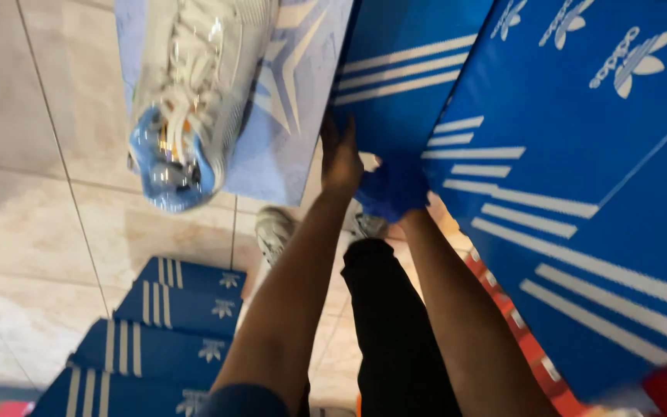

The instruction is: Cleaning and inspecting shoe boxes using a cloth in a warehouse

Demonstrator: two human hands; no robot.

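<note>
The left hand (341, 158) is lying flat, fingers spread, its grip released against a blue striped shoebox (399, 73). The right hand (395, 193) is hiding under blue cloth, grip impossible to tell. A plastic-wrapped white sneaker (191, 93) is resting on pale paper (287, 116); the closed boxes are showing no contents.

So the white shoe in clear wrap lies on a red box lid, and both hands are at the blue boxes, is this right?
Not quite. In the head view the white shoe lies on a pale blue lid, not red. The left hand and right hand are at the blue boxes.

Both bare arms outstretched, left hand (340, 160) flat, right hand (392, 190) blurred.
</note>
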